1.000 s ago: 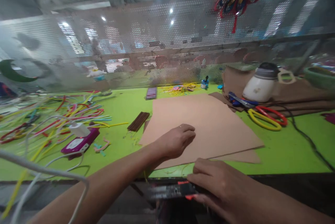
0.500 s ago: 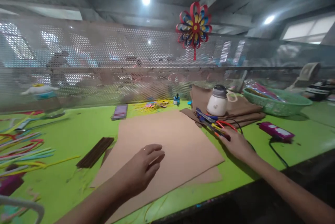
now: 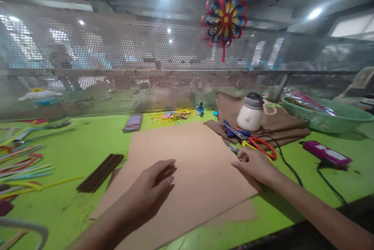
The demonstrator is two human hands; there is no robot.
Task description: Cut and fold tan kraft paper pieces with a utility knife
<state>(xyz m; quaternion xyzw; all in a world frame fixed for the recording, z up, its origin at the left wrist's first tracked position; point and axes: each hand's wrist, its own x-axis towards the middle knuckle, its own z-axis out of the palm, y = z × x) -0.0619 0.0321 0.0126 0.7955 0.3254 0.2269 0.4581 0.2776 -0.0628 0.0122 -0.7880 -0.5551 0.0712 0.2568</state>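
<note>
A large tan sheet of paper (image 3: pixel 189 199) lies on the green tabletop in front of me. My left hand (image 3: pixel 153 181) is over its left half, fingers stretched and thumb apart, holding nothing. At the sheet's right edge is my right hand (image 3: pixel 254 164), thumb apart from loosely curled fingers, with nothing visible in its grasp. Just beyond those fingers lie red-handled scissors (image 3: pixel 264 148) and a blue-handled cutting tool (image 3: pixel 233 130). A small grey metal tool (image 3: pixel 233 148) is partly hidden by the right fingers.
Folded brown material (image 3: pixel 288 125) supports a white jug (image 3: pixel 249 116). Farther right are a green basket (image 3: pixel 327 119) and a purple corded box (image 3: pixel 327 154). Dark brown strips (image 3: pixel 101 172) and coloured strips (image 3: pixel 26 170) lie left. A paper flower (image 3: pixel 225 20) hangs above.
My right hand has moved from the scissors toward the paper's right edge. My left hand has shifted slightly left, its thumb now spread. The camera view has tilted down a little.
</note>
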